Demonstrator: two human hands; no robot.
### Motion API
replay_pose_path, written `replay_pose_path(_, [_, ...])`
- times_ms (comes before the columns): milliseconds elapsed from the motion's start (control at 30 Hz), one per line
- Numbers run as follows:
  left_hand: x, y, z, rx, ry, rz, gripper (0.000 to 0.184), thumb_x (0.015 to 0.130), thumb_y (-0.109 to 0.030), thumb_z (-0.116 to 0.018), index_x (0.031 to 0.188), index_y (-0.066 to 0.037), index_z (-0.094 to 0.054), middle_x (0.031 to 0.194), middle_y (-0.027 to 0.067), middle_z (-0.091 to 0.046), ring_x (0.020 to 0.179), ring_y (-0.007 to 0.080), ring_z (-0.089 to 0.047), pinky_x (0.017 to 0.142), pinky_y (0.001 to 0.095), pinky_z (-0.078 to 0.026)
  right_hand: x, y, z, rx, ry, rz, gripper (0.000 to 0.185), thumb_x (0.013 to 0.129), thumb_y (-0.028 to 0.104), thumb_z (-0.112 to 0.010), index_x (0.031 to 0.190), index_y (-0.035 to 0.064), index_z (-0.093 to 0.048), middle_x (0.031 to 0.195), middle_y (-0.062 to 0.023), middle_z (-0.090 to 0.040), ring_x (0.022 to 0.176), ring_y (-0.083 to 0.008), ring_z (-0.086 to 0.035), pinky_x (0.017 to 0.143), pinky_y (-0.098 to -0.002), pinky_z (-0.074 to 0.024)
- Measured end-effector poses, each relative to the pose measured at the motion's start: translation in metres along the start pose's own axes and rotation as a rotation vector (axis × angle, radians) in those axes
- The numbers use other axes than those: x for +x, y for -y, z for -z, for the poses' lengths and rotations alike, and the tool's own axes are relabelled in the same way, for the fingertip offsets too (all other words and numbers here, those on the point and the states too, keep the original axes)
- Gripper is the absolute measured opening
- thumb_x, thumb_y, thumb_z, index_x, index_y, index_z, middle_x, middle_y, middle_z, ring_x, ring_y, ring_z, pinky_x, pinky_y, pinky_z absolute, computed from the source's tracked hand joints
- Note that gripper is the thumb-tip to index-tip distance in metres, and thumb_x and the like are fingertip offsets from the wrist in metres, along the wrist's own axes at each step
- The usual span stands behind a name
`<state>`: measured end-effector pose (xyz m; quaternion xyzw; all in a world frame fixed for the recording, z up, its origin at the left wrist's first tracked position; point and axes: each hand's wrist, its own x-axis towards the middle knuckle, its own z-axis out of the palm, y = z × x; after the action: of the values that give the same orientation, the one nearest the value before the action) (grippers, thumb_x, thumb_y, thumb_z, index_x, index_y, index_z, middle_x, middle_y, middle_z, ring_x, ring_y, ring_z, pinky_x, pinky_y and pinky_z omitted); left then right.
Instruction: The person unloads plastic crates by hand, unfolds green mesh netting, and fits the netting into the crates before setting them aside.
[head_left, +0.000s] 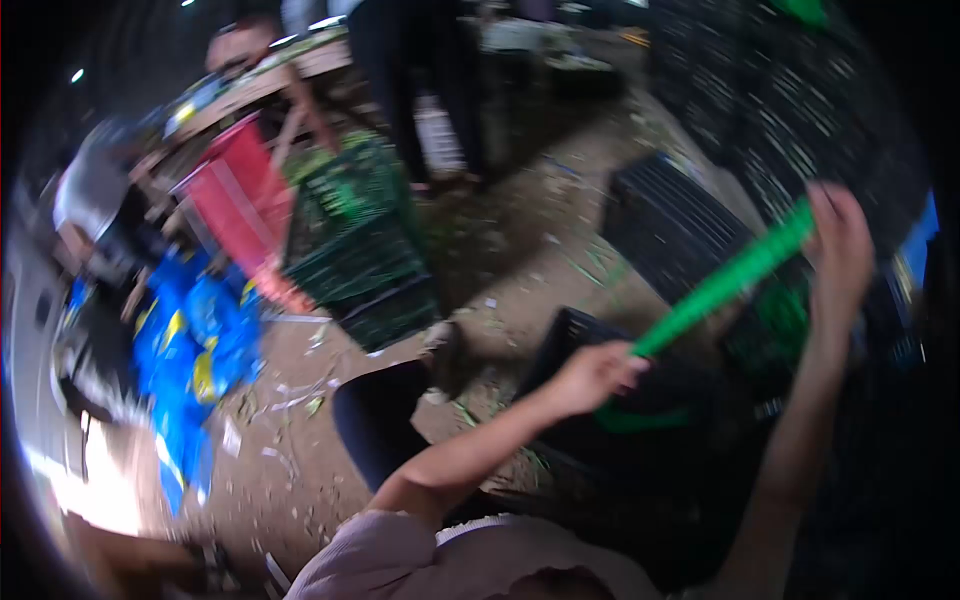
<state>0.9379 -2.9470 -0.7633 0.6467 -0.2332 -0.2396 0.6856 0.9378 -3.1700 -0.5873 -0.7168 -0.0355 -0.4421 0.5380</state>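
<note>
A bright green strip [730, 280], of a material too blurred to name, stretches taut on a slant between my two hands. My left hand [597, 377] is closed around its lower end, and a bit of green shows below that hand. At the upper end, my right hand [840, 235] grips the strip, its fingers bent over it. Beneath the left hand stands a dark crate [565, 350], mostly in shadow. Another black crate [675, 225] lies beyond the strip.
Stacked black crates [790, 90] rise at the upper right. A green crate stack [365, 265] with greenery stands left of centre, beside a red bin [240, 190]. Blue and yellow bags [185, 340] lie on the littered floor [290, 400]. Several people are near a table [310, 65].
</note>
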Motion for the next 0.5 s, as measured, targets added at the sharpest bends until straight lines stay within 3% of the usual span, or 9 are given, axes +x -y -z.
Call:
replay_pose_path(33, [-0.012, 0.0, 0.013, 0.214, -0.002, 0.052, 0.027, 0.085, -0.027, -0.048, 0.099, -0.006, -0.057, 0.069, -0.0014, -0.053, 0.066, 0.0043, -0.049, 0.061, 0.0204, -0.043, 0.009, -0.011, 0.011, 0.142, 0.081, -0.023, 0.018, 0.079, 0.017, -0.057, 0.09, 0.0025, -0.057, 0.065, 0.0034, -0.05, 0.053, -0.0017, -0.041, 0.046, -0.0155, -0.03])
replay_pose_path(133, [-0.044, 0.022, 0.044, 0.273, 0.025, 0.1, 0.028, 0.084, -0.027, -0.051, 0.099, -0.005, -0.056, 0.069, -0.0032, -0.051, 0.065, 0.0043, -0.047, 0.057, 0.0198, -0.039, 0.007, -0.042, 0.039, 0.027, 0.069, -0.108, 0.022, 0.077, 0.026, -0.06, 0.089, 0.0079, -0.06, 0.07, 0.0045, -0.055, 0.059, -0.002, -0.048, 0.049, -0.0143, -0.0365])
replay_pose_path(200, [-0.058, 0.029, 0.054, 0.061, 0.052, 0.069, 0.027, 0.084, -0.026, -0.05, 0.096, -0.003, -0.058, 0.084, -0.0014, -0.054, 0.068, 0.0049, -0.046, 0.063, 0.0197, -0.037, 0.0, -0.049, 0.051, -0.056, 0.066, -0.114, 0.019, 0.077, 0.024, -0.059, 0.087, 0.0077, -0.06, 0.068, 0.0055, -0.055, 0.06, -0.0009, -0.048, 0.047, -0.0144, -0.0357])
replay_pose_path(233, [-0.064, 0.034, 0.063, -0.077, 0.07, 0.235, 0.026, 0.084, -0.027, -0.051, 0.092, -0.003, -0.059, 0.085, -0.0005, -0.057, 0.074, 0.0063, -0.048, 0.07, 0.0212, -0.037, -0.006, -0.046, 0.058, -0.056, 0.092, -0.181, 0.02, 0.078, 0.022, -0.06, 0.087, 0.0052, -0.06, 0.07, 0.0039, -0.057, 0.063, -0.0027, -0.05, 0.053, -0.0165, -0.0388])
replay_pose_path(300, [-0.072, 0.04, 0.077, 0.07, 0.126, 0.254, 0.026, 0.083, -0.027, -0.051, 0.089, -0.004, -0.06, 0.081, -0.0007, -0.057, 0.074, 0.006, -0.048, 0.069, 0.0211, -0.038, -0.008, -0.066, 0.076, -0.131, 0.038, -0.071, 0.02, 0.078, 0.02, -0.059, 0.087, 0.0027, -0.06, 0.071, 0.0018, -0.058, 0.067, -0.0053, -0.051, 0.061, -0.019, -0.0407])
replay_pose_path(367, [-0.068, 0.037, 0.089, 0.144, 0.105, 0.149, 0.025, 0.083, -0.026, -0.052, 0.088, -0.004, -0.06, 0.077, -0.0011, -0.057, 0.071, 0.0053, -0.047, 0.066, 0.0203, -0.037, 0.007, -0.091, 0.104, -0.23, -0.028, -0.168, 0.023, 0.076, 0.022, -0.061, 0.086, 0.0015, -0.061, 0.074, -0.0007, -0.06, 0.07, -0.0073, -0.052, 0.068, -0.021, -0.0407])
replay_pose_path(433, [-0.068, 0.026, 0.108, 0.109, 0.042, 0.368, 0.021, 0.083, -0.024, -0.051, 0.083, -0.005, -0.06, 0.075, -0.0006, -0.057, 0.066, 0.0061, -0.047, 0.064, 0.0206, -0.037, 0.026, -0.132, 0.159, -0.397, -0.025, -0.382, 0.024, 0.074, 0.025, -0.063, 0.084, 0.0027, -0.062, 0.073, -0.0007, -0.061, 0.066, -0.0081, -0.053, 0.063, -0.0226, -0.0421])
replay_pose_path(467, [-0.065, 0.033, 0.121, 0.103, -0.02, 0.358, 0.02, 0.084, -0.024, -0.049, 0.081, -0.006, -0.059, 0.071, -0.0018, -0.054, 0.06, 0.0052, -0.044, 0.057, 0.0197, -0.036, 0.03, -0.146, 0.181, -0.459, -0.089, -0.174, 0.023, 0.076, 0.025, -0.06, 0.092, 0.0082, -0.06, 0.062, 0.0032, -0.054, 0.049, -0.0048, -0.045, 0.042, -0.0193, -0.0344])
replay_pose_path(500, [-0.06, 0.04, 0.132, 0.098, -0.082, 0.348, 0.021, 0.085, -0.023, -0.047, 0.078, -0.007, -0.059, 0.067, -0.003, -0.052, 0.054, 0.0043, -0.041, 0.05, 0.0189, -0.035, 0.038, -0.146, 0.215, -0.552, -0.078, -0.347, 0.024, 0.077, 0.025, -0.059, 0.094, 0.0074, -0.059, 0.062, 0.0029, -0.055, 0.049, -0.0059, -0.047, 0.043, -0.0205, -0.0367])
